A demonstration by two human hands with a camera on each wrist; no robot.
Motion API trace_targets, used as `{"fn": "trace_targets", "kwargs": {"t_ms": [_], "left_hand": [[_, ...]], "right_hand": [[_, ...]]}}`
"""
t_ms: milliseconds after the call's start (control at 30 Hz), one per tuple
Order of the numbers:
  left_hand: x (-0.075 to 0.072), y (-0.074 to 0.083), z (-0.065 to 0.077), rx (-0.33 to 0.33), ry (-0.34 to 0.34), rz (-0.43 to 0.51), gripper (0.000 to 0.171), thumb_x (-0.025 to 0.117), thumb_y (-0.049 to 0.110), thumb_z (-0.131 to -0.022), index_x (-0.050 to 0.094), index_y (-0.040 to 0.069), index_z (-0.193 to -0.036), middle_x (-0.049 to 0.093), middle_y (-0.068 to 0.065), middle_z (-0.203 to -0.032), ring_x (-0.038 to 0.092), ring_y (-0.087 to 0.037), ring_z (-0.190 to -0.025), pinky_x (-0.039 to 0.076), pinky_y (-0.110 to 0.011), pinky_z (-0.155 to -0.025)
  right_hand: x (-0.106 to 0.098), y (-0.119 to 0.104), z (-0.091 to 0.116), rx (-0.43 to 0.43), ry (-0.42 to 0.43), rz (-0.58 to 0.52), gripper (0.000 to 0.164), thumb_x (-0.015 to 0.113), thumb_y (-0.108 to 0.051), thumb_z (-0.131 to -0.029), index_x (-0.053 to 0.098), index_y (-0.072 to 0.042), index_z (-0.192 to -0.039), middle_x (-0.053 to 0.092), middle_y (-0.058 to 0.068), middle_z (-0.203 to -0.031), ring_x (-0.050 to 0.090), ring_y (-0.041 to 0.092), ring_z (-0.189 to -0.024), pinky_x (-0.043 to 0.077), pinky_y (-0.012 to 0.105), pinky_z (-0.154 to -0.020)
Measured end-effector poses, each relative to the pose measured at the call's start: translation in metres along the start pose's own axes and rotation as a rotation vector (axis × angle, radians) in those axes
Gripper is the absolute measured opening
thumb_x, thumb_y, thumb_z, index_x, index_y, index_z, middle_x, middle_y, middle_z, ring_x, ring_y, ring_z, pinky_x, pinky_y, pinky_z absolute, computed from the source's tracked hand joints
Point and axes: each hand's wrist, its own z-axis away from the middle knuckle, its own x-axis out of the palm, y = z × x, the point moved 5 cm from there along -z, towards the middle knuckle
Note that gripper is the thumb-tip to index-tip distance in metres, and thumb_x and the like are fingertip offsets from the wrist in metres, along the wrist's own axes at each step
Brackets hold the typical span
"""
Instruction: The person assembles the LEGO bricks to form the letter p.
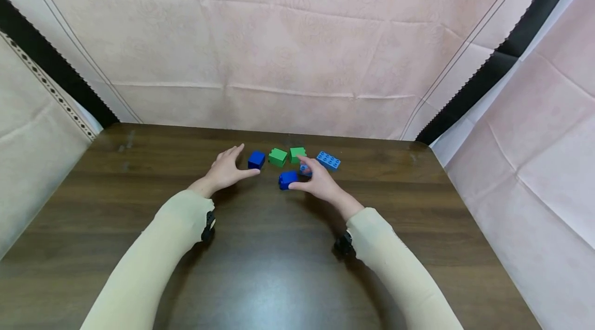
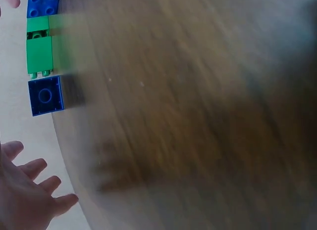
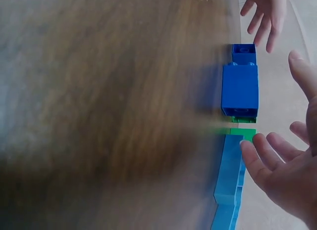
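Note:
My left hand [image 1: 225, 169] is spread just left of a dark blue toy brick [image 1: 256, 159], thumb apart from the fingers and nothing in its grasp. In the left wrist view that brick [image 2: 45, 95] shows its hollow side, apart from the hand. My right hand [image 1: 321, 181] hovers beside a nearer dark blue brick [image 1: 287, 179]. Its thumb overlaps that brick's edge in the head view. The right wrist view shows the hand [image 3: 292, 175] with fingers spread, a gap between it and the brick [image 3: 240, 90]. Partly behind its fingers is a light blue brick [image 1: 304, 169].
Two green bricks, one on the left [image 1: 277, 157] and one on the right [image 1: 297, 154], stand behind the nearer dark blue brick. Another light blue brick [image 1: 328, 160] lies to their right, studs up. Pale cloth [image 1: 279, 61] hangs beyond the brown wooden table [image 1: 260, 268].

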Motion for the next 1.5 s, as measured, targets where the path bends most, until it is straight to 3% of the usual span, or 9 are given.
{"fn": "trace_targets", "kwargs": {"t_ms": [200, 433, 667, 1000, 1500], "left_hand": [[0.002, 0.008, -0.008, 0.008, -0.019, 0.044, 0.094, 0.063, 0.051, -0.083, 0.012, 0.009, -0.15, 0.015, -0.019, -0.155, 0.014, -0.043, -0.14, 0.022, -0.061, -0.109], [0.012, 0.014, -0.016, 0.027, -0.019, 0.095, 0.088, 0.063, 0.043, -0.086, 0.014, 0.007, -0.149, 0.019, -0.021, -0.153, 0.027, -0.041, -0.137, 0.027, -0.056, -0.109], [0.02, 0.016, -0.019, 0.035, -0.029, 0.043, 0.075, 0.06, 0.035, -0.09, 0.022, 0.004, -0.147, 0.028, -0.022, -0.149, 0.035, -0.039, -0.133, 0.031, -0.053, -0.108], [0.021, 0.019, -0.017, 0.037, -0.034, 0.007, 0.046, 0.06, 0.021, -0.091, 0.042, 0.009, -0.132, 0.046, -0.021, -0.137, 0.045, -0.04, -0.125, 0.037, -0.055, -0.103], [0.02, 0.02, -0.007, 0.095, -0.059, 0.002, 0.041, 0.06, 0.011, -0.09, 0.047, 0.006, -0.129, 0.048, -0.023, -0.135, 0.047, -0.042, -0.123, 0.037, -0.056, -0.102]], "right_hand": [[0.008, -0.004, -0.004, -0.008, -0.017, 0.006, 0.081, 0.074, -0.031, -0.08, 0.031, -0.011, -0.145, 0.046, 0.02, -0.136, 0.052, 0.031, -0.115, 0.045, 0.048, -0.098], [0.017, -0.006, -0.006, 0.001, -0.043, 0.011, 0.079, 0.074, -0.032, -0.08, 0.033, -0.012, -0.144, 0.045, 0.018, -0.138, 0.051, 0.032, -0.117, 0.046, 0.047, -0.097], [0.025, -0.006, -0.005, 0.022, -0.073, 0.018, 0.078, 0.074, -0.031, -0.079, 0.035, -0.011, -0.144, 0.044, 0.017, -0.138, 0.051, 0.033, -0.117, 0.046, 0.046, -0.097], [0.027, -0.006, -0.009, 0.053, -0.069, 0.059, 0.051, 0.072, -0.026, -0.082, 0.054, -0.01, -0.126, 0.051, 0.014, -0.129, 0.052, 0.031, -0.117, 0.046, 0.046, -0.098], [0.026, -0.005, -0.009, 0.074, -0.062, 0.094, 0.04, 0.073, -0.018, -0.081, 0.057, -0.008, -0.117, 0.059, 0.013, -0.123, 0.052, 0.03, -0.117, 0.045, 0.046, -0.099]]}}
